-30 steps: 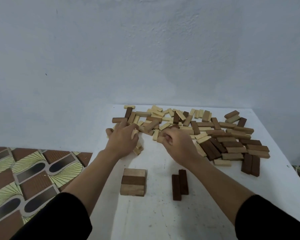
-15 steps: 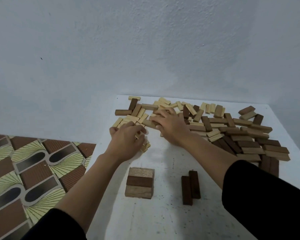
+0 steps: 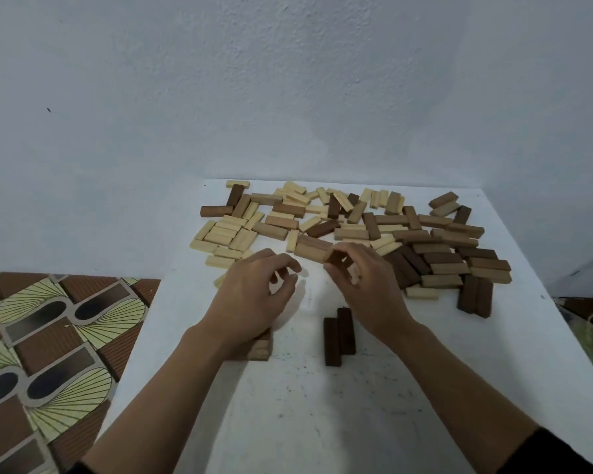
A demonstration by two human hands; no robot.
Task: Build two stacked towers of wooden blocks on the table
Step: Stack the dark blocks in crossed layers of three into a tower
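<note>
A white surface [image 3: 339, 422] holds a scatter of wooden blocks [image 3: 356, 230], two dark blocks [image 3: 339, 335] side by side, and what looks like a small stack [image 3: 262, 348].

left hand [image 3: 250, 299] loosely curled, right hand [image 3: 363, 278] pinching

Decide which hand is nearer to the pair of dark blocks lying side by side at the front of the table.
Right. The right hand hovers just behind the pair of dark blocks; the left hand is off to their left, over the small stack.

Loose pile [image 3: 353, 230]: pale, tan and dark rectangular wooden blocks, scattered flat across far tabletop.
Pair [image 3: 339, 336]: two dark brown blocks, flat, side by side, touching.
Short stack [image 3: 261, 348]: tan blocks, mostly hidden.
</note>
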